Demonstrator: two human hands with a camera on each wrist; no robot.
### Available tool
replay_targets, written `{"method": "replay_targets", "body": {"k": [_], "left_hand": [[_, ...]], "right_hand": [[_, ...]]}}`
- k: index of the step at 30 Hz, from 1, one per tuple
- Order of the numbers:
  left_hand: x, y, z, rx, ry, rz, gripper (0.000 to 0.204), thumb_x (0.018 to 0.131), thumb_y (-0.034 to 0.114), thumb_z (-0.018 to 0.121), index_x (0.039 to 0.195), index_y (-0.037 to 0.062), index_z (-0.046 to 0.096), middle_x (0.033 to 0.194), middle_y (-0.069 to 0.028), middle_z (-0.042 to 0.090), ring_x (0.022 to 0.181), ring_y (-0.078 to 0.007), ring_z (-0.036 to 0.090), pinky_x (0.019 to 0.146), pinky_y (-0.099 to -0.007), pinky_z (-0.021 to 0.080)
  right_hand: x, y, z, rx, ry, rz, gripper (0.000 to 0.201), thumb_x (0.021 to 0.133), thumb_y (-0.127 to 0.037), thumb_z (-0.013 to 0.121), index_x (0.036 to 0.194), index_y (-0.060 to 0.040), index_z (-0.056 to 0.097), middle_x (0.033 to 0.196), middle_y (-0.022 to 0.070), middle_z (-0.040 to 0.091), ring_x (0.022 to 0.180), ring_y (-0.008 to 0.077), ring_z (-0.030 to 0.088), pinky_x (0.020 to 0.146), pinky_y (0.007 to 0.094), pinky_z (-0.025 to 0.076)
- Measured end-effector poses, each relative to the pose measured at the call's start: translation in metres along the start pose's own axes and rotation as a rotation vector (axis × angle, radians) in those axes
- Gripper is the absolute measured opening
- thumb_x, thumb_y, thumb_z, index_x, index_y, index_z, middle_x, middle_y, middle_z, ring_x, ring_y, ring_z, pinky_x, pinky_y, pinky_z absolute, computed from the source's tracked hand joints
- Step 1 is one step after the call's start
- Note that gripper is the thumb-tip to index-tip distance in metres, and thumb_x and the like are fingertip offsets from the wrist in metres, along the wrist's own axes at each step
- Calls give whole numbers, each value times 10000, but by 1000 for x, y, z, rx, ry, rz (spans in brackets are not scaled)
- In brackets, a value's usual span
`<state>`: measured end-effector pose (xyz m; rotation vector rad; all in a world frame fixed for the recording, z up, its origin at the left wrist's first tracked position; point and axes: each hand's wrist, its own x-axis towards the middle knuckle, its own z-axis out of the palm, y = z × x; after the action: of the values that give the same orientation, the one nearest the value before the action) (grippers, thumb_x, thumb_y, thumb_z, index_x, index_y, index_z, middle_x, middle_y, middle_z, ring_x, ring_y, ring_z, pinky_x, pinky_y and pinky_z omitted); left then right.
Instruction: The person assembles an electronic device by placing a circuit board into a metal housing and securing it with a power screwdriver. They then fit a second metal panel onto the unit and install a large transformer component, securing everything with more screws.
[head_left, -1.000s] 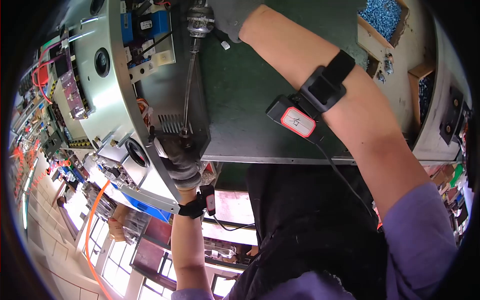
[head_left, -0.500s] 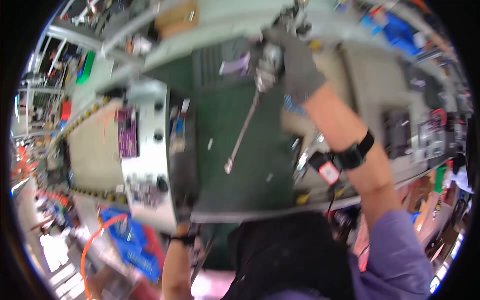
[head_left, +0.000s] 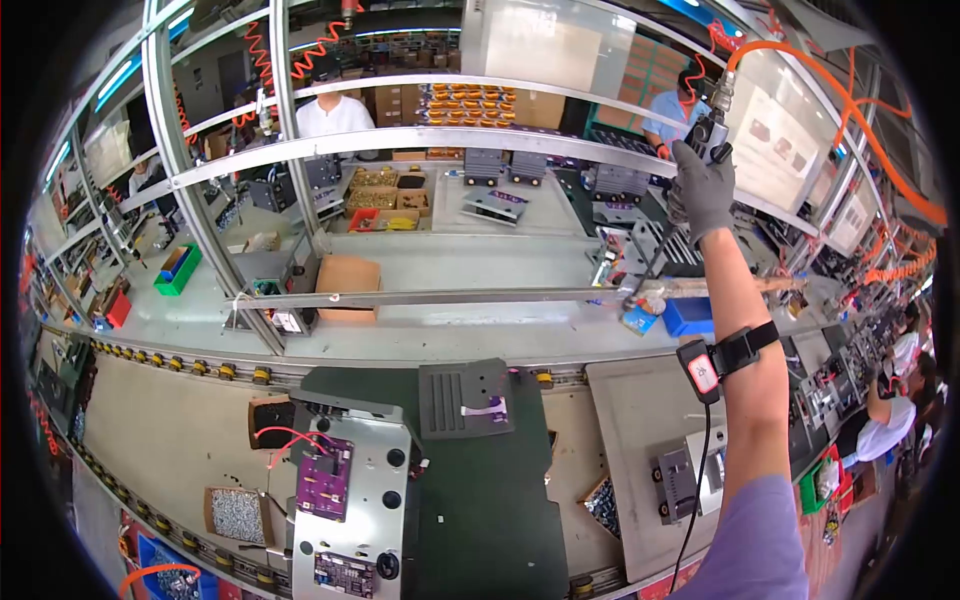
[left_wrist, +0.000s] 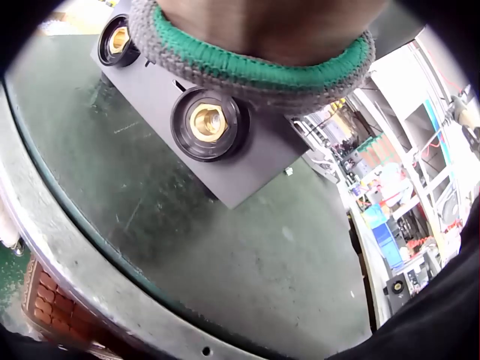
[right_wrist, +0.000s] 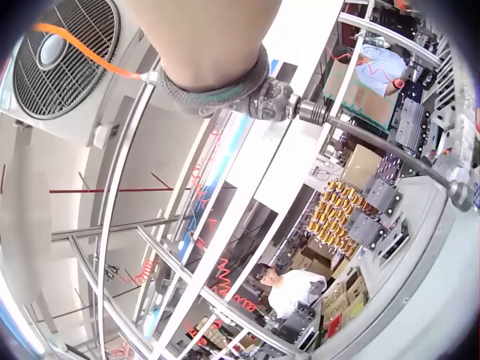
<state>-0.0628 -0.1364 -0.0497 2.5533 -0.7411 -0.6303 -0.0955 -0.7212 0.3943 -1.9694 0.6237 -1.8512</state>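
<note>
High at the upper right of the head view, my gloved right hand (head_left: pixel 705 190) grips an air screwdriver (head_left: pixel 712 128), its orange hose (head_left: pixel 850 95) running off to the right. In the right wrist view the long shaft (right_wrist: pixel 394 152) reaches out past the glove cuff. My left hand is outside the head view; the left wrist view shows only its grey glove cuff (left_wrist: pixel 322 94), over a grey metal panel (left_wrist: pixel 259 169) with round black feet (left_wrist: pixel 210 124) holding brass nuts. Its fingers are hidden. A silver chassis (head_left: pixel 375 520) with a purple circuit board (head_left: pixel 325 480) lies on the green mat (head_left: pixel 480 530).
A grey slotted cover (head_left: pixel 450 385) lies at the mat's back edge. Metal frame bars (head_left: pixel 420 140) cross above the bench, close to my right hand. A box of screws (head_left: pixel 238 515) stands left of the chassis. Other people (head_left: pixel 335 118) work beyond the bars.
My right hand has lifted the air screwdriver from the chassis up to the frame bars. The head view has tilted up, and my left hand has dropped out of it.
</note>
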Motion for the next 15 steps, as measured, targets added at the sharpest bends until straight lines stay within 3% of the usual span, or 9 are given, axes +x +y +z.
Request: {"method": "replay_targets", "body": {"k": [2, 4, 6, 10, 12, 14, 15], "left_hand": [[-4, 0, 5, 0, -6, -5, 356, 910, 298, 569, 1130, 17, 577, 1003, -134, 634, 827, -248, 636, 705, -349, 515], [-12, -1, 10, -5, -10, -12, 361, 913, 302, 563, 1131, 15, 579, 1008, -137, 636, 830, -250, 637, 711, -351, 516], [-23, -4, 17, -11, -28, -14, 365, 916, 305, 556, 1132, 13, 580, 1012, -140, 638, 833, -252, 639, 716, -352, 517], [-51, -11, 33, -22, -56, -3, 374, 922, 313, 544, 1135, 8, 583, 1022, -146, 641, 839, -256, 641, 728, -355, 519], [-73, -17, 40, -29, -75, 12, 379, 924, 317, 538, 1136, 6, 584, 1026, -148, 643, 842, -258, 643, 734, -357, 520], [-87, -23, 44, -27, -87, 48, 384, 927, 321, 531, 1138, 3, 585, 1031, -151, 645, 845, -260, 644, 739, -358, 521], [-91, -24, 45, -30, -95, 71, 387, 929, 322, 528, 1138, 2, 586, 1033, -153, 645, 847, -261, 645, 742, -359, 522]], "right_hand": [[11, 0, 17, -226, 2, 17, 423, 753, -348, 696, 1003, -25, 583, 983, 177, 619, 919, 344, 601, 821, 427, 457], [13, 2, 29, -448, -19, 4, 526, 762, -439, 678, 1062, -24, 561, 1116, 220, 572, 988, 411, 580, 855, 471, 445], [10, -2, 38, -693, -92, 119, 646, 758, -542, 666, 1124, -28, 527, 1167, 233, 539, 1017, 431, 568, 871, 482, 440], [-16, 53, 29, -632, 13, 9, 722, 778, -615, 629, 1136, 1, 519, 1132, 250, 557, 1016, 416, 578, 862, 475, 441], [-41, 42, 18, -462, -23, 2, 701, 794, -570, 644, 1135, 32, 531, 1117, 233, 582, 999, 382, 594, 861, 454, 445], [-69, 87, 19, -500, 9, 65, 592, 798, -423, 698, 1127, 46, 548, 1062, 212, 627, 950, 304, 618, 841, 390, 470], [-102, 75, 24, -422, -14, -8, 558, 800, -389, 705, 1133, 32, 552, 1048, 204, 630, 939, 294, 620, 829, 379, 477]]}}
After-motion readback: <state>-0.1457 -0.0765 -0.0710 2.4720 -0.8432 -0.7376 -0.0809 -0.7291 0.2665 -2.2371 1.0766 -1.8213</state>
